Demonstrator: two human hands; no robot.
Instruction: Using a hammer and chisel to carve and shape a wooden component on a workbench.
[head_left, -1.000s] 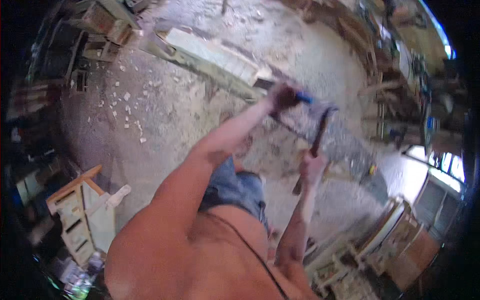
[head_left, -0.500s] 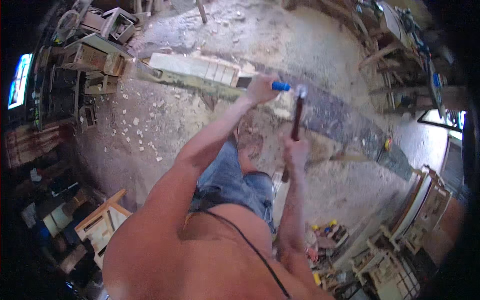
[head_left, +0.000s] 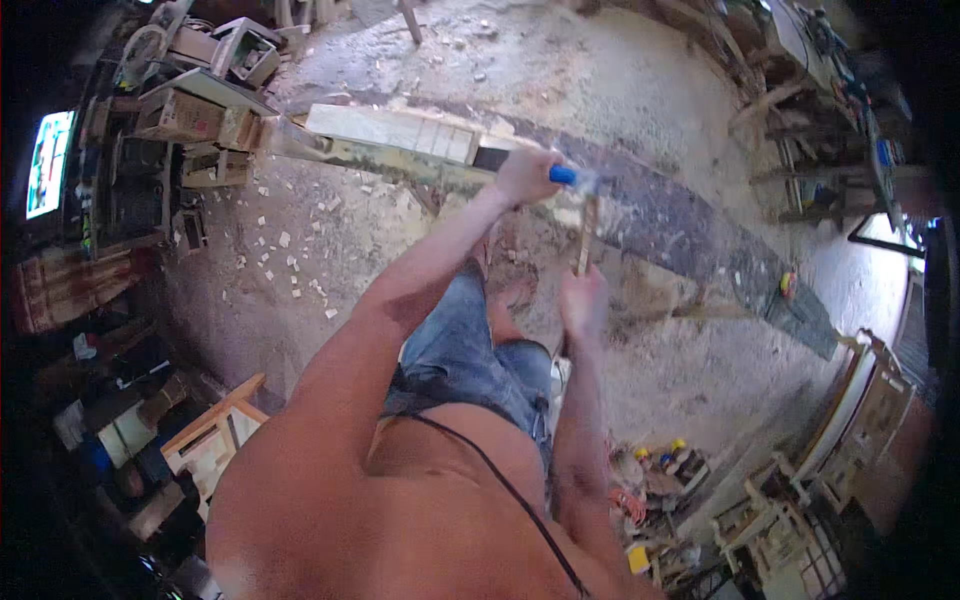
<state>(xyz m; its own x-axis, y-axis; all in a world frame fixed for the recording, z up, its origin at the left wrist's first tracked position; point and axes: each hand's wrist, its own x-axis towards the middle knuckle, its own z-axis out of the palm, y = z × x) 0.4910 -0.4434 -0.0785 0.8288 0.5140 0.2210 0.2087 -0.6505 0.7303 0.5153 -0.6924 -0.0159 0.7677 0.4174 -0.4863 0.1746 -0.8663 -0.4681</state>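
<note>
My left hand (head_left: 525, 178) is closed around a chisel, its blue handle (head_left: 563, 175) sticking out to the right of the fist. Its blade is hidden by the hand. With my right hand (head_left: 583, 300) I grip the shaft of a hammer (head_left: 588, 235). The hammer's head is smeared by motion at the butt of the blue handle; whether they touch I cannot tell. Left of my left hand, a pale wooden board (head_left: 390, 133) with lines across its right end lies on a long bench plank (head_left: 680, 225). A dark patch shows between board and hand.
Small wood chips (head_left: 285, 240) are scattered over the floor at left. A yellow and red object (head_left: 787, 285) sits on the plank's right part. Wooden boxes (head_left: 180, 115) are stacked at far left, and wooden frames (head_left: 780, 540) stand at lower right.
The hammer has swung a little, its head now blurred close to the chisel handle's end. My left hand keeps its hold on the chisel. The whole view has shifted slightly.
</note>
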